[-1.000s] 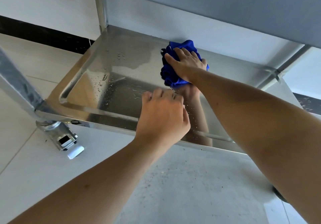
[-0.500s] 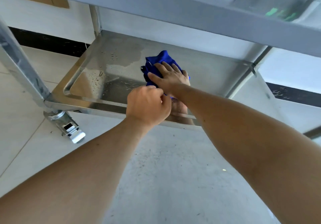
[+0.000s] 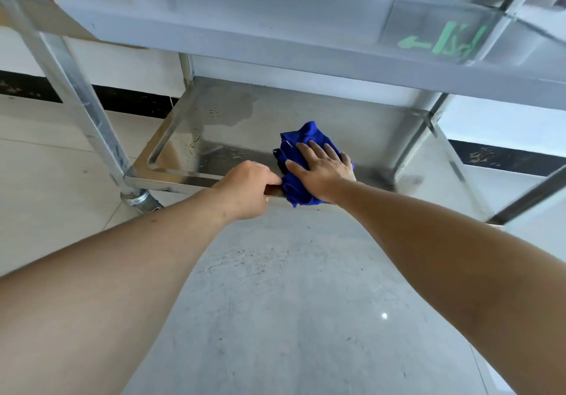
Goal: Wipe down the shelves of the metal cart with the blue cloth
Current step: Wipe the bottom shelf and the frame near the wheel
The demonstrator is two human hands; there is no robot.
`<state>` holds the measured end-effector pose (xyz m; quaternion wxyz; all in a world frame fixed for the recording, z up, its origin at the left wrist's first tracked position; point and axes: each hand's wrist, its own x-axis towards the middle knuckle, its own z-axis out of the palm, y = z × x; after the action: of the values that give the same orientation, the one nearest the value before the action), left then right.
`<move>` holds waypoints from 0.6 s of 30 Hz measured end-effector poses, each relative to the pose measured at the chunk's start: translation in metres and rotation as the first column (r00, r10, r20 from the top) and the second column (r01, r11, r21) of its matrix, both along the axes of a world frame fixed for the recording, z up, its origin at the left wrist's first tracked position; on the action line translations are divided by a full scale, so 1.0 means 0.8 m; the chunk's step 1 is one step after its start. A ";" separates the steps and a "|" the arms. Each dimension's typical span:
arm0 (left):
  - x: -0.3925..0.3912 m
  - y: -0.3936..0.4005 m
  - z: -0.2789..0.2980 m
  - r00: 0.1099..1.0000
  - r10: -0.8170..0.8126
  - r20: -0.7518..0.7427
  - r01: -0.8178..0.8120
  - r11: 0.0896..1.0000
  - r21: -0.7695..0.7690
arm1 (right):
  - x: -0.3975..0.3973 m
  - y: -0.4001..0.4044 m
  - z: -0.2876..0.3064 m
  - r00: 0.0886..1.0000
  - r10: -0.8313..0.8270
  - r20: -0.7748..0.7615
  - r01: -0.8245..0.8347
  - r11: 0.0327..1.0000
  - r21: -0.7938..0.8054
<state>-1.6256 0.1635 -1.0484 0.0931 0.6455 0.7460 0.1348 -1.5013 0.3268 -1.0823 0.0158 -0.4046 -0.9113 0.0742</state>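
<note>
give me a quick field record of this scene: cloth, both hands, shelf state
cloth: blue cloth, bunched, at the near edge of the bottom shelf
right hand: right hand pressed flat on the cloth, fingers spread
left hand: left hand grips the shelf's front rim
shelf state: water droplets and a damp patch at the far left

Grey floor point(image 3: 275, 318); pale tiles point(image 3: 46, 180); black skirting strip point(image 3: 137, 100) along white wall point(image 3: 122, 57).

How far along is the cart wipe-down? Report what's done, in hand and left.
Done: nothing clearly; no shelf shows as finished. In hand: the right hand presses the blue cloth at the bottom shelf's front edge, the left hand gripping that edge. Left: droplets and a wet patch at its back left.
</note>
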 end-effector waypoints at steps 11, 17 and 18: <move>-0.019 -0.035 -0.023 0.944 0.310 -0.116 -0.294 0.946 0.137 | 0.053 -0.080 -0.007 0.981 0.172 0.085 -0.186 0.962 0.202; -0.063 -0.074 -0.017 0.892 0.452 0.017 -0.441 0.860 0.256 | 0.026 -0.091 -0.011 0.972 0.204 0.120 -0.231 0.928 0.292; -0.070 -0.082 -0.016 0.874 0.485 0.036 -0.476 0.838 0.267 | 0.018 -0.094 -0.012 0.969 0.214 0.120 -0.241 0.923 0.299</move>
<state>-1.6815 0.0982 -1.0612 -0.0438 0.4463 0.8603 0.2424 -1.4866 0.2514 -1.0922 0.0318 -0.2914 -0.9521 -0.0865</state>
